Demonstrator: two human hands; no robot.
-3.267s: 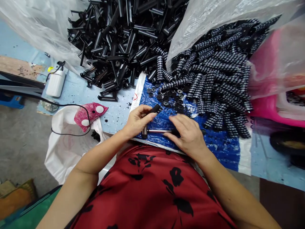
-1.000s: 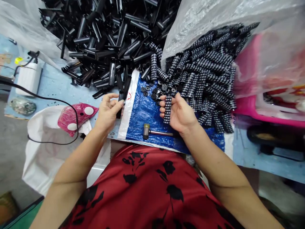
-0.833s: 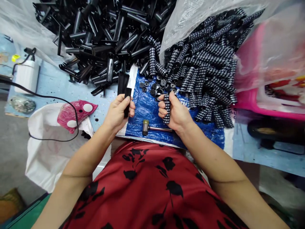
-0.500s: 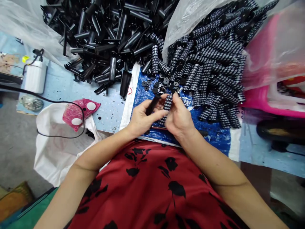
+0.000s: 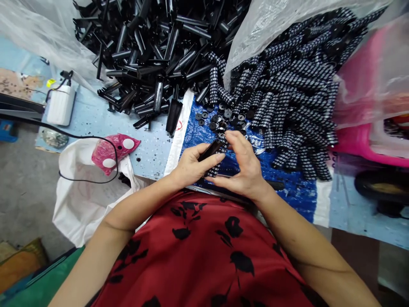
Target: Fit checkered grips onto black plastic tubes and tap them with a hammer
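Note:
My left hand [image 5: 191, 167] is closed round a black plastic tube [image 5: 211, 149] that points up and right. My right hand [image 5: 245, 169] is closed on a black grip sleeve with white squares [image 5: 216, 165], held end to end against the tube. Both hands meet over the blue tarp [image 5: 287, 196] near the table's front edge. The small hammer lies mostly hidden under my hands; only its dark handle end [image 5: 275, 185] shows.
A heap of black tubes [image 5: 159, 47] fills the back left. Patterned grip sleeves [image 5: 294, 94] spill from a clear bag at the right. Small black caps [image 5: 220, 119] lie between them. A white box with a cable [image 5: 60, 106], a pink bag [image 5: 111, 151] and a white sack [image 5: 86, 192] sit left.
My left hand picked a black tube from the heap's edge and my right a patterned sleeve from the pile. Both hands then came together over the blue tarp, covering the hammer.

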